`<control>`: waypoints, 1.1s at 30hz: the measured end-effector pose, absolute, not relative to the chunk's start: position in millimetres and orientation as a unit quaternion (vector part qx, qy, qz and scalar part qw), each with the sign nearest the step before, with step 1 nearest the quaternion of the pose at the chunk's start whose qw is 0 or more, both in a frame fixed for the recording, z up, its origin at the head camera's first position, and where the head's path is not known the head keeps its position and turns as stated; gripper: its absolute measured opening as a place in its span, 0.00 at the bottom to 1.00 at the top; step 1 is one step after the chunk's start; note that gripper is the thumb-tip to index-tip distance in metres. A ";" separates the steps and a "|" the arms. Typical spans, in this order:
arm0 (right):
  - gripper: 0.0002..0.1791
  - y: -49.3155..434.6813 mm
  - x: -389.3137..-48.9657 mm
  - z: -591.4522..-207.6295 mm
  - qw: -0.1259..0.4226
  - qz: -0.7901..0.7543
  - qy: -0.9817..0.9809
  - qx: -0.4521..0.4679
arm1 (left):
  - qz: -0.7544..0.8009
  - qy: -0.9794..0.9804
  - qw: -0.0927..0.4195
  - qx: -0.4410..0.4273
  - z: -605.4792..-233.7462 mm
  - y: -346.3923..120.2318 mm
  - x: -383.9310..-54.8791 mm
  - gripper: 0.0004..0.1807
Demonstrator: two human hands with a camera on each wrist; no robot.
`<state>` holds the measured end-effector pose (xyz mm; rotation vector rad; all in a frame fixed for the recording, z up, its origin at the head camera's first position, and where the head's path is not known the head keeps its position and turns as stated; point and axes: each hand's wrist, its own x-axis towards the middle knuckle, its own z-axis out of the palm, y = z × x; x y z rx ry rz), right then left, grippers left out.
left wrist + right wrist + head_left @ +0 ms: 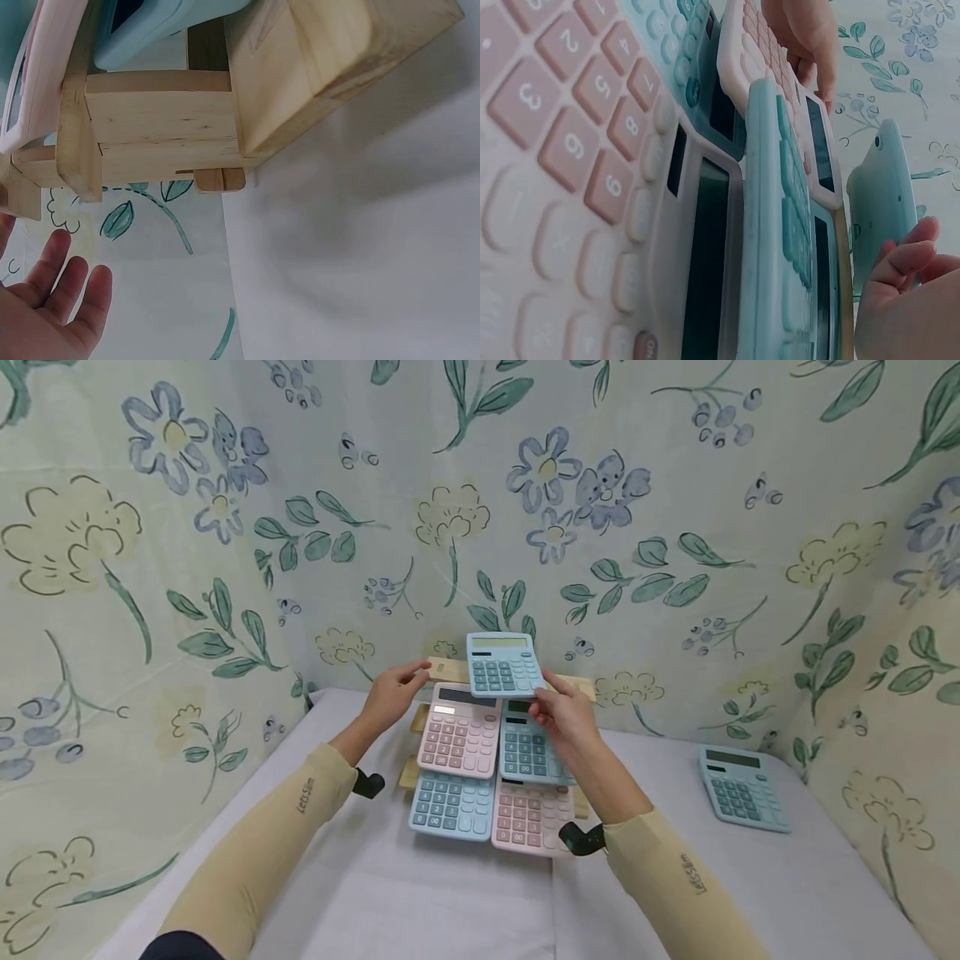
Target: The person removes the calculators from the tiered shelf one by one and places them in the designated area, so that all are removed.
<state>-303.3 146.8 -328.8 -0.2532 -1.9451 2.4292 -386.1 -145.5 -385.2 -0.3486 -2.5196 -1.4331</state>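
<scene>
A light-blue calculator (504, 664) is in my right hand (567, 710), pinched by its lower right corner above a wooden tiered stand (447, 670). The right wrist view shows the back of this calculator (885, 202) with fingers curled at its edge. My left hand (393, 697) is at the stand's upper left end, its fingers extended; whether they touch the wood I cannot tell. On the stand's middle tier lean a pink calculator (459, 735) and a blue calculator (525, 750). Below them are a blue calculator (452, 806) and a pink calculator (531, 818).
Another blue calculator (744, 787) lies on the white-covered table (420, 902) at the right. A flower-patterned curtain (420, 460) hangs close behind the stand and along both sides.
</scene>
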 end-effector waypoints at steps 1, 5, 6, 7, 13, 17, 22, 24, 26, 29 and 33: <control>0.30 150.0 -302.5 -328.6 0.012 0.778 -0.622 -0.080 | -0.487 -0.858 0.111 -0.119 -385.6 -145.4 -386.2 0.25; 0.28 161.8 -299.0 -326.4 0.020 0.777 -0.625 -0.075 | -0.486 -0.859 0.111 -0.119 -386.5 -145.1 -386.3 0.25; 0.28 164.4 -298.1 -325.7 0.023 0.776 -0.626 -0.074 | -0.486 -0.859 0.111 -0.119 -386.4 -145.1 -386.3 0.25; 0.27 167.1 -297.2 -324.8 0.026 0.776 -0.626 -0.072 | -0.486 -0.859 0.111 -0.119 -386.3 -145.2 -386.0 0.25; 0.27 181.1 -291.8 -317.8 0.028 0.775 -0.628 -0.070 | -0.486 -0.858 0.115 -0.121 -385.0 -147.5 -385.7 0.25; 0.28 192.3 -286.9 -313.7 0.036 0.770 -0.634 -0.066 | -0.485 -0.858 0.116 -0.121 -383.4 -148.3 -385.5 0.25; 0.28 206.2 -281.1 -309.9 0.044 0.772 -0.631 -0.062 | -0.488 -0.858 0.112 -0.119 -382.4 -148.4 -385.8 0.25; 0.28 211.4 -279.0 -309.1 0.047 0.771 -0.633 -0.061 | -0.487 -0.858 0.113 -0.117 -382.7 -148.4 -386.0 0.25; 0.28 216.6 -276.9 -308.3 0.052 0.768 -0.635 -0.064 | -0.486 -0.859 0.114 -0.114 -383.1 -148.6 -386.0 0.25; 0.28 226.3 -273.2 -307.2 0.056 0.767 -0.635 -0.065 | -0.486 -0.859 0.113 -0.112 -383.4 -148.3 -385.9 0.25; 0.28 241.1 -267.8 -306.0 0.063 0.768 -0.634 -0.070 | -0.486 -0.860 0.109 -0.109 -383.6 -147.0 -385.9 0.25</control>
